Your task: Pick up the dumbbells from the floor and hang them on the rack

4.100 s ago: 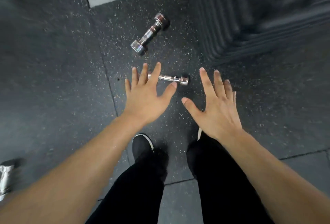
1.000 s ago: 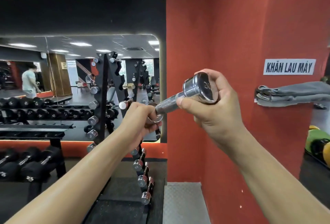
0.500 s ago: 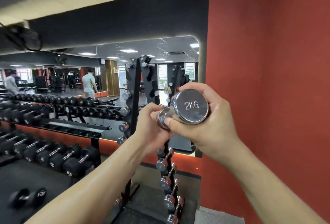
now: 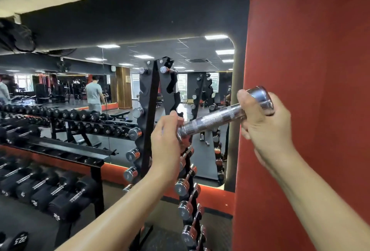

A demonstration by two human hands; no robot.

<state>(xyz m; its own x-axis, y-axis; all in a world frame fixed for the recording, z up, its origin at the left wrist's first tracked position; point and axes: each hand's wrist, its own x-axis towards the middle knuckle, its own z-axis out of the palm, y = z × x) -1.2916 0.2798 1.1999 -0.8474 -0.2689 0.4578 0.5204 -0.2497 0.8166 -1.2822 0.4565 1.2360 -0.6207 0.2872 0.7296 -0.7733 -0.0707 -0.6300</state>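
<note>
A big red wall point(image 4: 310, 70) fills the right side. Next to it is a wide mirror point(image 4: 120, 82). A low shelf point(image 4: 66, 148) on the left holds many black weights point(image 4: 60, 196). A tall black rack point(image 4: 149, 122) stands in the middle, with small shiny weights point(image 4: 182, 186) hanging down its sides. Two bare arms reach up in front of it. They hold one shiny dumbbell point(image 4: 216, 117) in the air, tilted, just beside the rack. The left hand point(image 4: 166, 146) is closed around its low end. The right hand point(image 4: 264, 128) is closed around its high end.
</note>
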